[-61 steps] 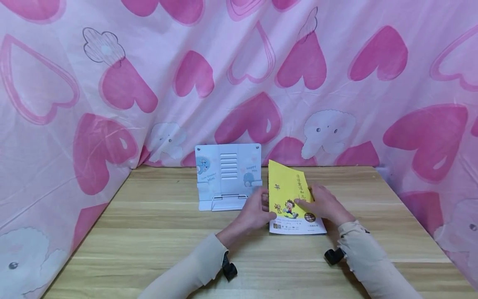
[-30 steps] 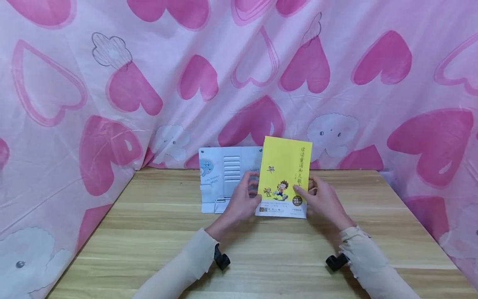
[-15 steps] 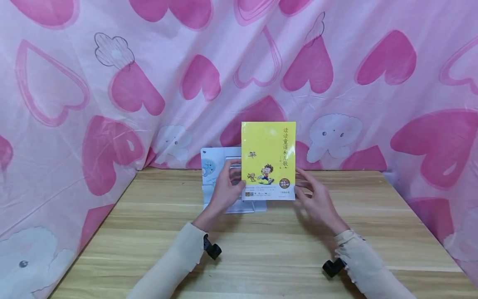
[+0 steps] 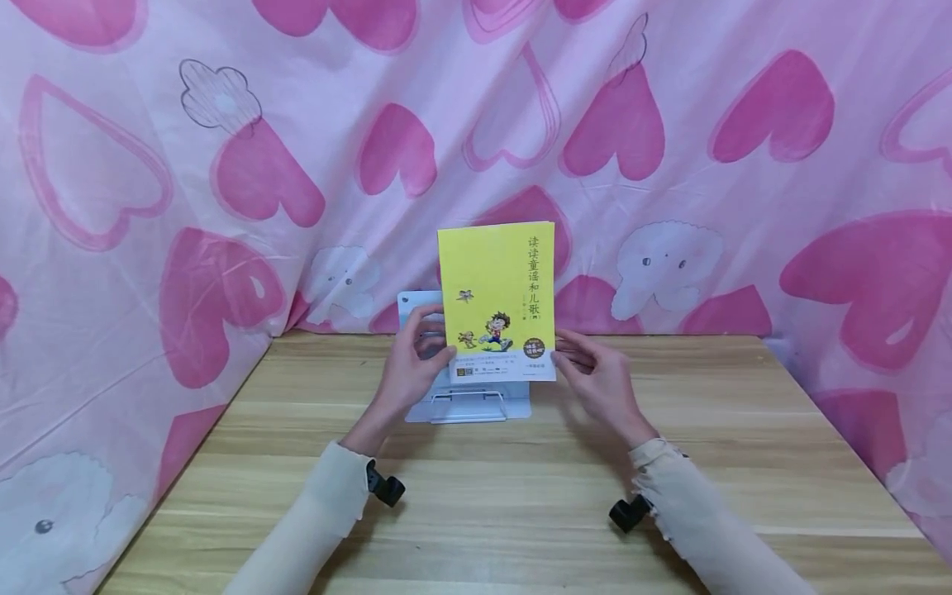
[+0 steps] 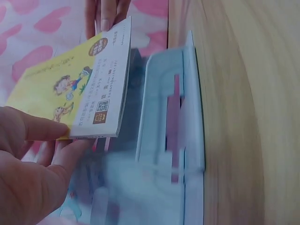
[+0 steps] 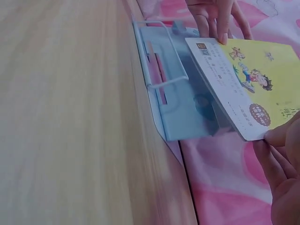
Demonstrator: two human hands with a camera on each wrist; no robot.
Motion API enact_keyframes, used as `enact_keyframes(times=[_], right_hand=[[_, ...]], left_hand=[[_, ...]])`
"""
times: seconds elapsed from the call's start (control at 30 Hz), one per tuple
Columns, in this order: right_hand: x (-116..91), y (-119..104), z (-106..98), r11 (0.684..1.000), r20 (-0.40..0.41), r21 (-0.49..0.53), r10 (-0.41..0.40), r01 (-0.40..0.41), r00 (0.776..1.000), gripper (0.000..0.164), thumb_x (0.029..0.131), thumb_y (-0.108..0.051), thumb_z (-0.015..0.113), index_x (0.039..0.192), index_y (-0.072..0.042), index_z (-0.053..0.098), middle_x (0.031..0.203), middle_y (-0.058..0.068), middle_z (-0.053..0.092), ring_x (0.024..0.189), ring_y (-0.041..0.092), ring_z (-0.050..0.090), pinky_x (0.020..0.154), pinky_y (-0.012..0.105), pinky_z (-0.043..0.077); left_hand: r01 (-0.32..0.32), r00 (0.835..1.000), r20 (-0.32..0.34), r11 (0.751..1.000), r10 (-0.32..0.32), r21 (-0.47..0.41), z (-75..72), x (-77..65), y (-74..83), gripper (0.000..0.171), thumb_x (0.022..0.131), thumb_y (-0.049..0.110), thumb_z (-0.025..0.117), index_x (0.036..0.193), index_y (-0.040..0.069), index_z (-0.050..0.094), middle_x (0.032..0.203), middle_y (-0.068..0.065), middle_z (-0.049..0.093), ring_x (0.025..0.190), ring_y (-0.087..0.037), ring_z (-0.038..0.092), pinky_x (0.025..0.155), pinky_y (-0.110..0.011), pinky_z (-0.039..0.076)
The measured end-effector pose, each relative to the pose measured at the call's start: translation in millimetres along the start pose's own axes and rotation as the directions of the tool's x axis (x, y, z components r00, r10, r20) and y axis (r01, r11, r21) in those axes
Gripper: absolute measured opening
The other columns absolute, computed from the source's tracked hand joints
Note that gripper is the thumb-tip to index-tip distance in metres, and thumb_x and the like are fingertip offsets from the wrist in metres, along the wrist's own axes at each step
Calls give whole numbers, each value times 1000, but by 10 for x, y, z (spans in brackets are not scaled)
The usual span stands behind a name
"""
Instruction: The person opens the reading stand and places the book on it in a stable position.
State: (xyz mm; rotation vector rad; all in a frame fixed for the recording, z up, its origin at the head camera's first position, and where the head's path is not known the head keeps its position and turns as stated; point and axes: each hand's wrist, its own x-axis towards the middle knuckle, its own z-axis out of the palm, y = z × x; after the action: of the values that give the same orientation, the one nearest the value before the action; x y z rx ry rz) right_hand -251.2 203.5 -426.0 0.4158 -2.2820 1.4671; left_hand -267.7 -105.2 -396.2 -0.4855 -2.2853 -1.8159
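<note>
A yellow paperback book [image 4: 491, 281] with a white lower band is held upright in the air by both hands. My left hand [image 4: 412, 359] pinches its left edge, thumb on the cover and fingers behind. On the opposite edge, my right hand [image 4: 598, 376] pinches near the lower corner. Behind the book stands a pale blue book stand [image 4: 521, 398], its upper part mostly hidden in the head view. The stand's wire page holder [image 5: 140, 112] juts out at the foot, below the book's bottom edge. Both wrist views show a gap between the book [image 6: 220, 79] and that holder.
The stand rests on a wood-grain table [image 4: 476, 512] near its back edge. A pink curtain [image 4: 297, 124] with hearts hangs behind and along both sides. Small black cameras [image 4: 628, 514] are strapped to the wrists.
The book has been raised from low over the table right of the stand and carried left, in front of the stand. Both hands moved with it, and its cover has turned to face me.
</note>
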Motion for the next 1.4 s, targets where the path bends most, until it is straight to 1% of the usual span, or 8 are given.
enact_keyframes(times=[0.17,0.3,0.5,0.6,0.77,0.97,1.2,1.4], right_hand=[[87,-3,161,998,-47,10,-66,66,997,45,99,-3,77,143,-7,70,127,15,80,113,30,80,91,16,61],[148,5,264,995,-43,11,-102,103,994,42,102,-7,75,144,-9,69,130,14,79,114,31,79,92,16,61],[178,-22,358,988,64,-6,-155,155,986,52,108,-10,66,158,-17,56,151,5,68,135,26,68,108,45,60],[174,-38,385,982,90,5,-189,189,978,57,107,-3,65,161,-13,51,159,8,60,141,30,62,112,54,56],[145,-29,408,978,95,31,-209,207,973,59,103,5,66,159,-8,52,156,16,59,138,36,61,111,56,56],[56,-7,431,986,125,28,-168,166,978,61,102,5,67,159,-5,51,150,18,61,130,38,64,111,55,56],[-1,10,462,995,139,-10,-98,100,985,56,103,0,68,157,-8,55,146,14,63,124,33,66,110,55,56],[-15,50,461,993,160,-25,-111,117,981,52,103,2,66,153,-6,59,140,15,68,125,33,67,110,54,56]], left_hand=[[-24,998,-55,998,27,61,-148,-3,-13,61,97,1,78,148,29,59,131,-6,71,118,-29,75,106,-45,62],[-18,992,-125,998,26,62,-225,-20,-42,61,95,2,81,147,28,62,131,-7,73,118,-29,75,107,-46,61],[-34,976,-213,999,42,40,-299,-22,-119,60,94,-3,81,146,22,63,130,-11,73,114,-30,76,102,-36,63],[-46,972,-228,998,54,40,-313,-19,-134,60,94,-4,80,145,22,63,130,-10,72,114,-30,75,102,-36,63],[-63,969,-234,993,85,101,-307,-31,-150,61,94,-4,80,146,23,63,134,-8,69,117,-29,74,109,-42,60],[-45,968,-230,969,103,244,-282,-65,-145,60,95,-1,80,147,23,63,118,-8,67,114,-28,73,111,-47,58],[2,979,-191,946,63,323,-299,-93,-137,61,93,-3,81,145,22,61,111,-8,71,106,-29,74,97,-45,65],[78,984,-178,903,-2,422,-346,-153,-181,57,91,1,86,139,22,62,105,-6,77,99,-26,75,96,-44,66]])
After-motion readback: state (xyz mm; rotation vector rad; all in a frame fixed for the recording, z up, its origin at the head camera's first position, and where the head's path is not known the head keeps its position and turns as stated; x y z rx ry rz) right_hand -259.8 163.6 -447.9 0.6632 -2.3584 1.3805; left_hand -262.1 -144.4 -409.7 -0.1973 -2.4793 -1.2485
